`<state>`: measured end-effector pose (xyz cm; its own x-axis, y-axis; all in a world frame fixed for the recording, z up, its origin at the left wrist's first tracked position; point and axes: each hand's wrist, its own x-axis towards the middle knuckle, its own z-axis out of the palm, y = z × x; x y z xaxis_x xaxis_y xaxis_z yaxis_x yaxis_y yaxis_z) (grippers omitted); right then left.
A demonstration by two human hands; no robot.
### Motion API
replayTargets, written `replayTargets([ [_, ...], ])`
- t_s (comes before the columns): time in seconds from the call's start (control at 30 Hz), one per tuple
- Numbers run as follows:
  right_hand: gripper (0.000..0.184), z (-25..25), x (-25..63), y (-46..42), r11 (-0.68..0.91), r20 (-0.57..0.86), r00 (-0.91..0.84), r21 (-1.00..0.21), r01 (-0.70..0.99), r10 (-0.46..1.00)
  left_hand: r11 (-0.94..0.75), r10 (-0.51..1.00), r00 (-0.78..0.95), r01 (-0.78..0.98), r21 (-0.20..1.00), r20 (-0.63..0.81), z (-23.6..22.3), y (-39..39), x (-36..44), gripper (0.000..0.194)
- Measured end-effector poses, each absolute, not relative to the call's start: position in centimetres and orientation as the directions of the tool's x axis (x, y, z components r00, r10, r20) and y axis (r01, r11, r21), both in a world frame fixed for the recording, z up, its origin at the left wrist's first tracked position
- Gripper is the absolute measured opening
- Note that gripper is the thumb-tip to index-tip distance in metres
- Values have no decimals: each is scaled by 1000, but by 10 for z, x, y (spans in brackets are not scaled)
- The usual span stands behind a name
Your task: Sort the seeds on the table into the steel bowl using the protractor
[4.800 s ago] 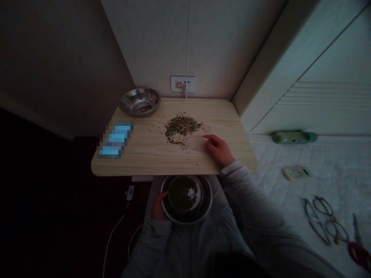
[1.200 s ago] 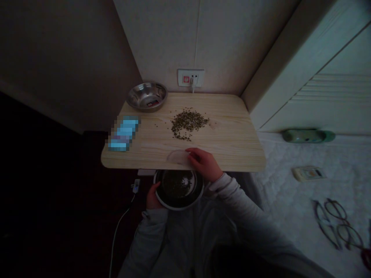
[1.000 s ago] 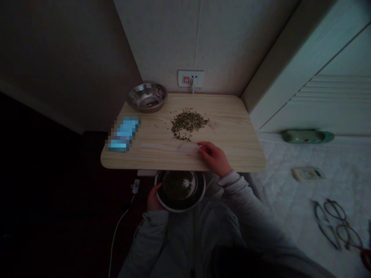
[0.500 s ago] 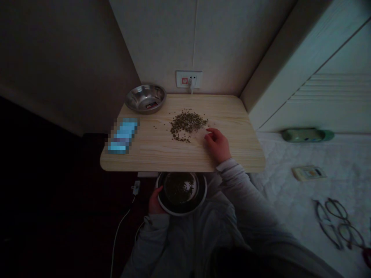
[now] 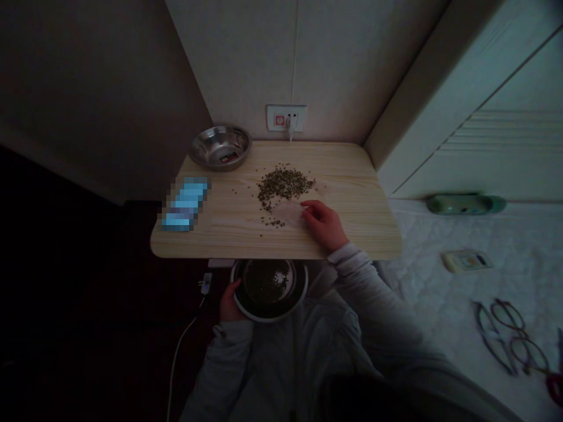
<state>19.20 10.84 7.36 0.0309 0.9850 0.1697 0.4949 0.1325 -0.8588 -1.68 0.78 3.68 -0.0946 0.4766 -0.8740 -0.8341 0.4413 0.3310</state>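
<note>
On the wooden tabletop (image 5: pixel 352 193) lies a loose spread of small dark green beans (image 5: pixel 287 183). My right hand (image 5: pixel 326 225) pinches the edge of a clear, roundish piece of plastic (image 5: pixel 288 215), held low at the near side of the beans; whether it is a lid or a sheet I cannot tell. A few beans show along its near left edge. Below the table's front edge my left hand (image 5: pixel 231 303) grips the left rim of a dark bowl with a pale rim (image 5: pixel 270 320). More beans lie inside that bowl.
A steel bowl (image 5: pixel 206 149) stands at the table's back left, with a lit, blurred-out phone (image 5: pixel 185 203) in front of it. A plug sits in the wall socket (image 5: pixel 287 118). Glasses (image 5: pixel 510 316), a small pack (image 5: pixel 467 261) and a green case (image 5: pixel 466 204) lie on the bed.
My right hand has moved left and slightly nearer with the clear plastic, and some beans have shifted toward the table's front. The bowl in my left hand has moved slightly left.
</note>
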Motion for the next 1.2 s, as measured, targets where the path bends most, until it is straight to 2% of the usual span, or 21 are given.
replayTargets([
  [0.27,26,78,178,99,178,178,-55,-816,550,983,393,487,-89,-866,309,-869,41,13,-18,21],
  [0.4,26,81,169,92,198,170,-102,-822,535,980,386,459,-142,-857,341,-877,45,14,-17,23],
  [0.53,25,82,163,88,201,182,-88,-828,524,979,383,460,-148,-857,346,-875,50,15,-16,27],
  [0.77,25,82,156,82,162,180,-19,-828,537,983,396,445,-83,-875,279,-892,52,14,-18,27],
  [0.93,26,83,146,73,223,203,-101,-779,586,974,333,454,-181,-873,355,-872,47,15,-23,29],
  [1.1,24,86,137,62,333,221,-252,-708,623,942,360,483,-122,-875,323,-867,43,13,-30,25],
  [1.2,23,89,141,58,360,213,-305,-718,595,928,347,490,-113,-884,312,-864,43,12,-30,25],
])
